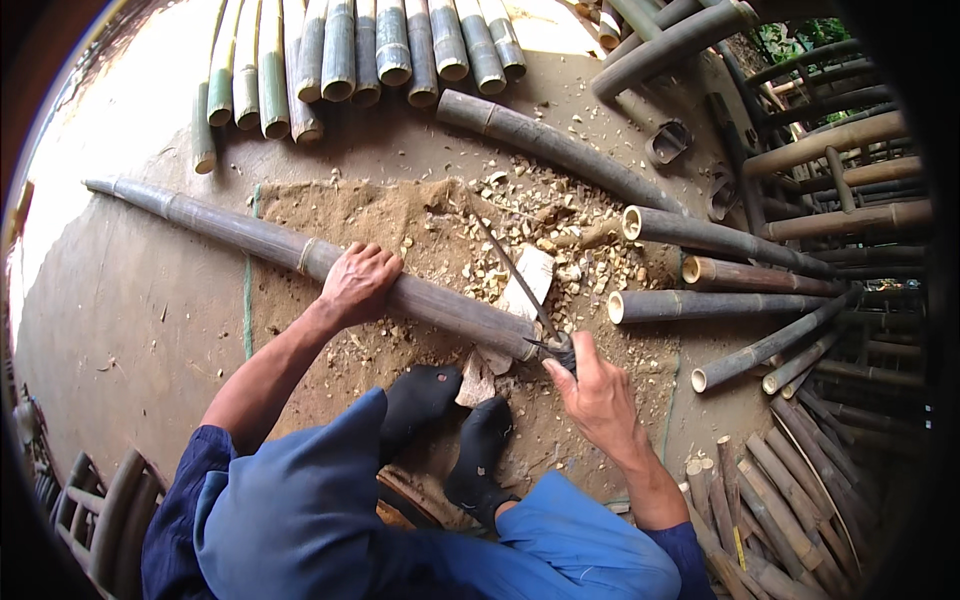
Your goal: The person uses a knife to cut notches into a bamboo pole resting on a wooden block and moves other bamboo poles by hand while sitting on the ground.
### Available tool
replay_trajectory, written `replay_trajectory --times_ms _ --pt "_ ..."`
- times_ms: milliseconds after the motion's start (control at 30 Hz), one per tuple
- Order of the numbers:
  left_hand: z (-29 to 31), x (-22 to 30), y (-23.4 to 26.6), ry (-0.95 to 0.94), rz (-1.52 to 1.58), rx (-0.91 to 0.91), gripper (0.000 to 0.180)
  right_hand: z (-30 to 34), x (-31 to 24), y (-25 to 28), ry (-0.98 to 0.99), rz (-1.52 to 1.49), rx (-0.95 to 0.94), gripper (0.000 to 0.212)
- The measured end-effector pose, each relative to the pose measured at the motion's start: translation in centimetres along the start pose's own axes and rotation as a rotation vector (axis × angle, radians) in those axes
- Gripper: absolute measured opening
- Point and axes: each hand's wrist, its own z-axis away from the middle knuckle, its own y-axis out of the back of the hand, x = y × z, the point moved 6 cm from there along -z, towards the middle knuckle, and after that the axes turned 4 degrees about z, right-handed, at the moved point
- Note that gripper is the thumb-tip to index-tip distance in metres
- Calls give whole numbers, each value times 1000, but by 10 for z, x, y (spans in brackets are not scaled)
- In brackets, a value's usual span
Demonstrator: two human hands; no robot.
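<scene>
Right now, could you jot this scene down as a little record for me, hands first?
Left hand: curled over a long bamboo pole
Right hand: closed on a dark tool at the pole's right end; exact kind unclear
Ground cover: brown sacking, strewn with pale chips
Feet: dark socks
Far side: row of bamboo lengths
Right side: more bamboo pieces

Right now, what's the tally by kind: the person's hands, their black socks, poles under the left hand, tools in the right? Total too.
Left hand and right hand: 2
Black socks: 2
Pole under the left hand: 1
Tool in the right hand: 1
Total: 6
</scene>
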Motion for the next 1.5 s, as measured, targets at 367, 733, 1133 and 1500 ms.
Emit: replay_trajectory --times_ms 367,733,1133,1500 --pt "-13 -32 -11 0 67 -438 64 0 29 -14 -123 62 -120 35" --pt "-15 -44 7 94 53 -320 45 40 83 -59 -136 275 -231 33" --pt "-11 -48 -4 120 22 -302 44 43 91 -76 -175 314 -246 36" --pt "-10 -39 15 130 59 -297 44 32 55 -49 -13 35 -35 28"
